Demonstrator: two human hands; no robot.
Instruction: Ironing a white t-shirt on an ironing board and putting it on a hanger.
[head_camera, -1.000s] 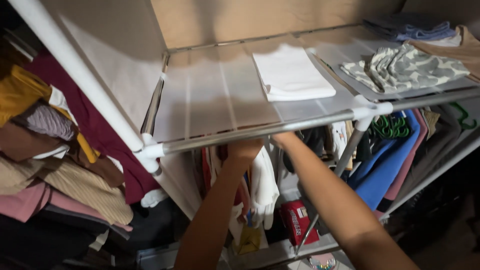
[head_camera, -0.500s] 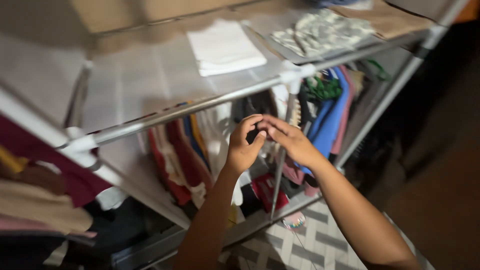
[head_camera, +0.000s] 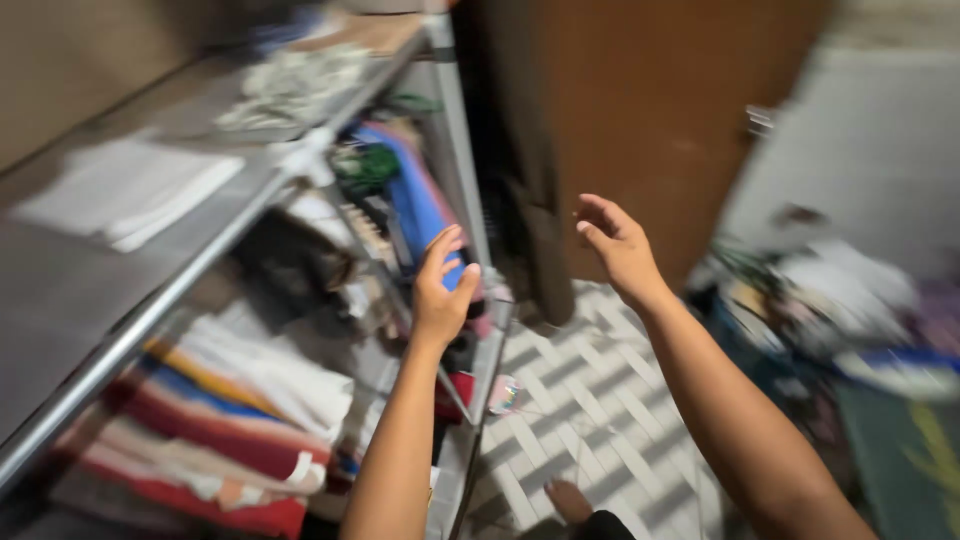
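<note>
So the metal-framed wardrobe rack (head_camera: 150, 310) has a pale flat top shelf, and a folded white cloth (head_camera: 125, 190) lies flat on it toward the near end. Further along sits a crumpled grey-and-white patterned garment (head_camera: 290, 85), pretty blurry. Beyond that there's something tan, too smeared to tell. Down below, the grey-and-white patterned tile floor (head_camera: 590, 410) runs beside the rack's foot.

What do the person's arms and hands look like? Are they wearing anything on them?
Both arms are bare as far as the picture shows: no sleeves, gloves, watch or bracelet. The left hand and right hand also look bare. No rings show, though the picture is blurry, so something tiny could be missed.
</note>
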